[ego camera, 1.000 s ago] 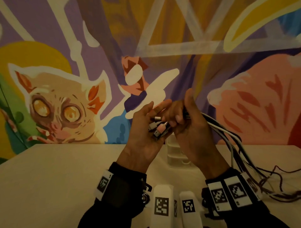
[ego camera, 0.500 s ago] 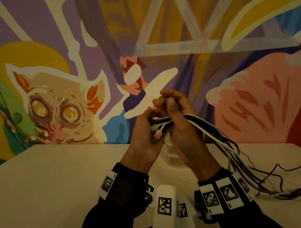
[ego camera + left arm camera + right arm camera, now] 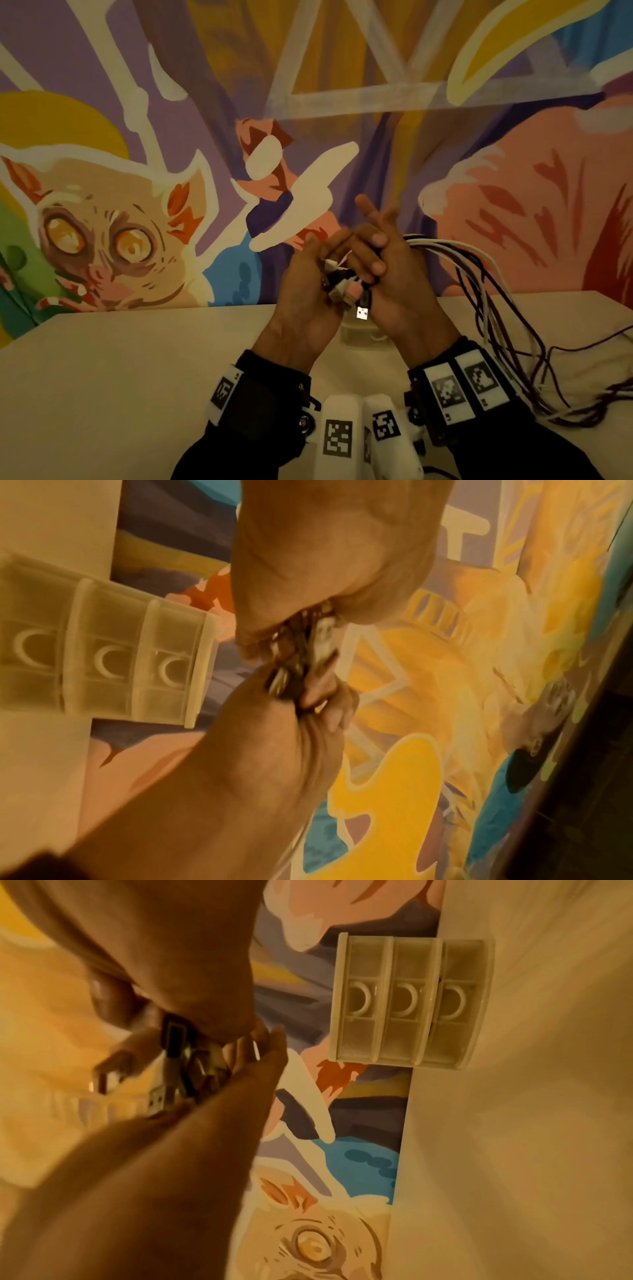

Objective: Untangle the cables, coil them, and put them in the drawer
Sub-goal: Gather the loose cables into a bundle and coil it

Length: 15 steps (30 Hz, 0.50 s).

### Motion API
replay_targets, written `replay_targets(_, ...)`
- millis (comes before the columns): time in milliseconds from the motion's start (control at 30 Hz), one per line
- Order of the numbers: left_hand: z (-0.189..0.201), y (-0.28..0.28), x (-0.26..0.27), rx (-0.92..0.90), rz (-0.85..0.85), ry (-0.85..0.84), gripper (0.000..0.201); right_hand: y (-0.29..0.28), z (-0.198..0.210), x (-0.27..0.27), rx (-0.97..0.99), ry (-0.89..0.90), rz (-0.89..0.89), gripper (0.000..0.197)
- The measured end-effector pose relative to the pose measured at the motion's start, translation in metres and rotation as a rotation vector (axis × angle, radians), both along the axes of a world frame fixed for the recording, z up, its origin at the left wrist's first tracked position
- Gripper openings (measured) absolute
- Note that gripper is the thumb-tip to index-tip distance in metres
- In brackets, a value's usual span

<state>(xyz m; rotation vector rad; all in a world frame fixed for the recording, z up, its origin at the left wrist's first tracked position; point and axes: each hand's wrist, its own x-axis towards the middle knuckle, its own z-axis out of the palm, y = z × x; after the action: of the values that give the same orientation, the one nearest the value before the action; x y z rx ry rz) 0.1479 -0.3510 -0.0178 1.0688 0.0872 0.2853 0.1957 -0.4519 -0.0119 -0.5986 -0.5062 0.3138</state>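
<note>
Both hands, left (image 3: 308, 291) and right (image 3: 397, 284), clutched the plug ends of tangled cables (image 3: 479, 274) above the desk (image 3: 120, 377), nothing yet coiled, the drawer unit (image 3: 407, 1001) apparently shut.

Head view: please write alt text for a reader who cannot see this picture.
Two hands, the left hand and the right hand, hold a bunch of cable plugs raised above a pale table. White and dark cables trail from the right hand down onto the table at the right. A colourful mural fills the wall behind.
</note>
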Motion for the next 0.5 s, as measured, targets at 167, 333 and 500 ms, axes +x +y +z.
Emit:
replay_targets(167, 0.006, 0.022, -0.004, 0.069, -0.088, -0.019, 0.07, -0.016, 0.0, 0.01, -0.256, 0.138, 0.104, 0.048)
replay_targets(333, 0.015, 0.042, -0.007, 0.404, -0.133, -0.053, 0.072, -0.008, -0.015, 0.012, -0.694, -0.026, 0.338, 0.046)
replay_targets(500, 0.025, 0.057, -0.003, 0.788, -0.13, -0.151, 0.082, 0.006, -0.036, 0.006, -0.961, -0.125, 0.611, 0.049)
